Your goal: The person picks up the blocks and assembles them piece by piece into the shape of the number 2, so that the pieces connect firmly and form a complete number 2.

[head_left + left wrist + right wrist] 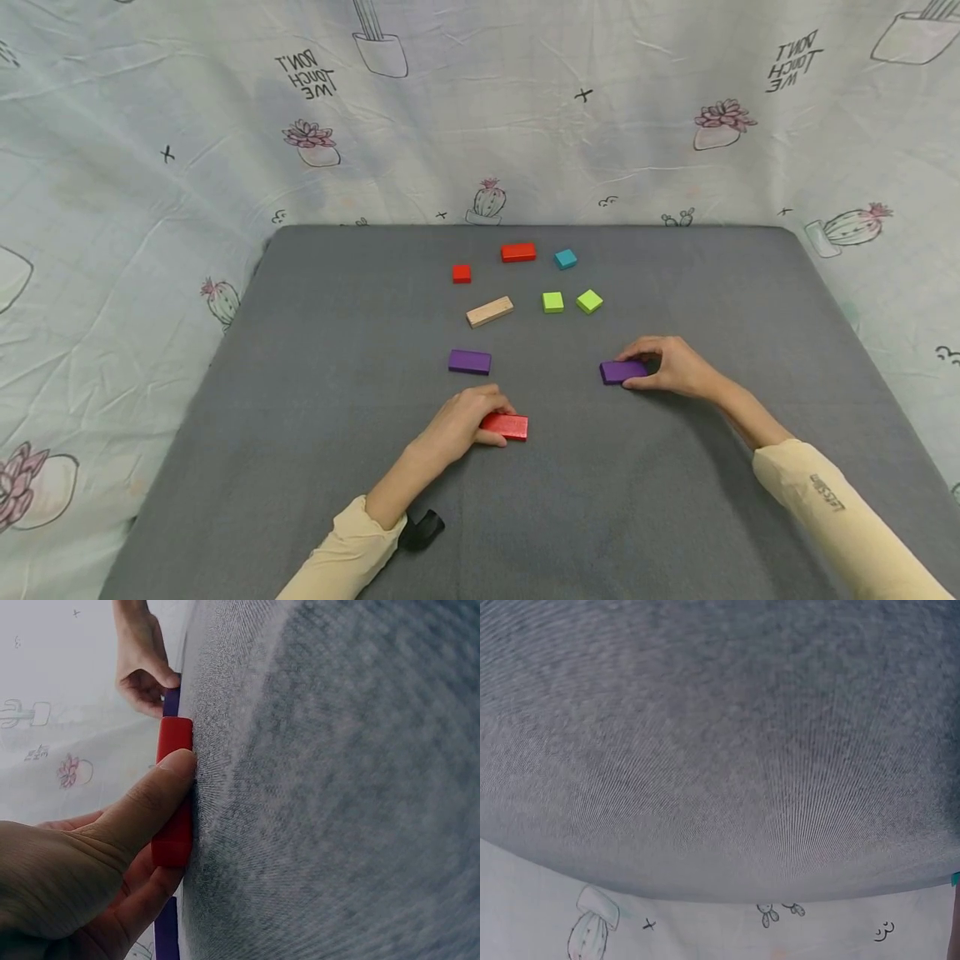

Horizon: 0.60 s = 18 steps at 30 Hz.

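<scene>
My left hand [467, 421] grips a red rectangular block [508, 427] at the near middle of the table, thumb on the near side and fingers on the far side. The left wrist view shows the thumb pressed along this red block [174, 832], which lies at the cloth surface. To the right, my right hand [671, 367] pinches the right end of a purple rectangular block [621, 372] between thumb and fingers. A second purple block [470, 362] lies just beyond the left hand. The right wrist view catches only cloth and backdrop, not the held block.
Farther back lie a bare wooden block [490, 312], a small red block [461, 274], a longer red block [518, 252], a blue block [566, 259] and two lime green blocks, one square-on [552, 302] and one turned [589, 301]. A printed curtain [450, 125] hangs behind the grey table [337, 333].
</scene>
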{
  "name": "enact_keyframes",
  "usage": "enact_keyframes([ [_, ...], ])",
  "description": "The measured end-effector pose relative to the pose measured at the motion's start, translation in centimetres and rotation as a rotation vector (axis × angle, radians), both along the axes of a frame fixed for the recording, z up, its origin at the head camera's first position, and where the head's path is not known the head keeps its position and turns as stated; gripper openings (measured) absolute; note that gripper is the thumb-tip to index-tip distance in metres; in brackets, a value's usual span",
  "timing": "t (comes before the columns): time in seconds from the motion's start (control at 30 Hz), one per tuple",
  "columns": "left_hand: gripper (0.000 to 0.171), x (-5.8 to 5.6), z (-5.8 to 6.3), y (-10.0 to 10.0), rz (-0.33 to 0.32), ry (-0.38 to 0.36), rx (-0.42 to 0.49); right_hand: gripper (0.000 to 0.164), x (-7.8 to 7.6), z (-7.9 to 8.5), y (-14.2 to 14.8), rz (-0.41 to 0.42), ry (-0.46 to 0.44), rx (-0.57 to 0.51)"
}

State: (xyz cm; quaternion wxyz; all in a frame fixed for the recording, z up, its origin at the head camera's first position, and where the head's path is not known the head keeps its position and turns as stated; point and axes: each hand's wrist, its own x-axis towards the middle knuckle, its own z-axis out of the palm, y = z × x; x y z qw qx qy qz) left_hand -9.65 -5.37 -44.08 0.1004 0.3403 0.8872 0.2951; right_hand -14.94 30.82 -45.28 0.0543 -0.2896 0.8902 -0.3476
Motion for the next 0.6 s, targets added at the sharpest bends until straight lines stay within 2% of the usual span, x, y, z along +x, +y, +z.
enact_keyframes([
  [0.27,0.035,0.1,0.1,0.0,-0.025,0.039,0.058,0.028,0.2,0.6,-0.3,-0.046,-0.034,-0.003],
  [0.6,0.035,-0.1,0.1,0.0,-0.002,-0.01,0.011,0.03,0.9,1.8,-0.9,-0.068,0.009,-0.031],
])
